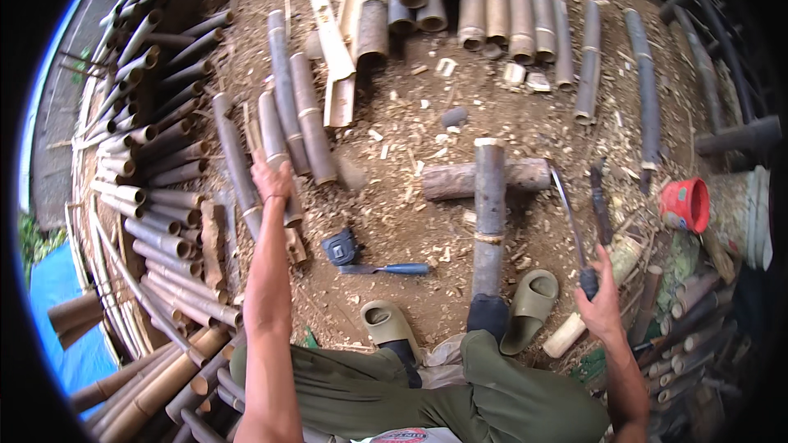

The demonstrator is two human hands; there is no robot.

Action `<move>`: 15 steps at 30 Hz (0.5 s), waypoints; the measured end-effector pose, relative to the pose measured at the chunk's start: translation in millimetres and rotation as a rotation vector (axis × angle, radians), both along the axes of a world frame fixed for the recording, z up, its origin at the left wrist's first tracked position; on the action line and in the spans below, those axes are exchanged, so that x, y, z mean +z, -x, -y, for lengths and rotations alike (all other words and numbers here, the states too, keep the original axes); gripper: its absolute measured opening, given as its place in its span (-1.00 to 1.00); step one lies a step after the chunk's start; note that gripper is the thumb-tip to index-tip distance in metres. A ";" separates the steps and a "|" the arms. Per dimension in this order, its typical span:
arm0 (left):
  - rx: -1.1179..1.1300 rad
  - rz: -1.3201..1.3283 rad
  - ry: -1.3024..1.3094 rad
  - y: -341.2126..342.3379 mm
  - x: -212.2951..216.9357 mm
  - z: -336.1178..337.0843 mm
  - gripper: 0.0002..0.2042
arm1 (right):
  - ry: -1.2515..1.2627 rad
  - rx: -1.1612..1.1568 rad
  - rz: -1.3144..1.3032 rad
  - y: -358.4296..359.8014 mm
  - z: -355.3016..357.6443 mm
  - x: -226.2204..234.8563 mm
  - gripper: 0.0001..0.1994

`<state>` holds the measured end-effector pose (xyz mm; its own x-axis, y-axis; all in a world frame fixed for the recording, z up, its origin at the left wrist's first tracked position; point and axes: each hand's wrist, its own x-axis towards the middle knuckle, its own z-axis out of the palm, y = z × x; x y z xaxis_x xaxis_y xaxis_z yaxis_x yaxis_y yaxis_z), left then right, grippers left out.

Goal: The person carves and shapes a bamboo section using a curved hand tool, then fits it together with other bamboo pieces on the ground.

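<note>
My left hand (272,178) is on the left, its fingers closed on a short bamboo section (272,127) beside several similar pieces on the ground. On the right my right hand (603,299) grips the dark handle of a slim, slightly curved blade tool (561,193), its tip beside a log's end. Between my hands, another bamboo section (489,197) rests across the short log (447,182). My socked foot (488,314) is at this section's near end. A dark tape measure (340,247) and a blue-handled chisel-like tool (402,268) lie between the left hand and that section.
Stacked bamboo (164,238) lines the left side; more bamboo sections (497,0) lie at the far side. A red bucket (685,205) and a white bucket (739,213) stand at right. Olive slippers (529,312) and scattered wood chips are on the dirt. A dark sheathed-looking tool (600,201) lies near the blade.
</note>
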<state>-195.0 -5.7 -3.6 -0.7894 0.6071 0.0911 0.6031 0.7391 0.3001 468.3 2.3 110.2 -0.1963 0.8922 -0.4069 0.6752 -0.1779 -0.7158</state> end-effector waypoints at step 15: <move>-0.163 1.495 -0.351 -262.4 71.6 -48.9 -0.70 | -0.139 -0.489 0.700 -46.1 38.2 -91.8 0.04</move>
<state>67.5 43.2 68.0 -0.2166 0.8109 -0.5437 -0.3309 0.4629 0.8223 514.4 -35.9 18.4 0.4777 0.8616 -0.1718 0.8394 -0.5053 -0.2003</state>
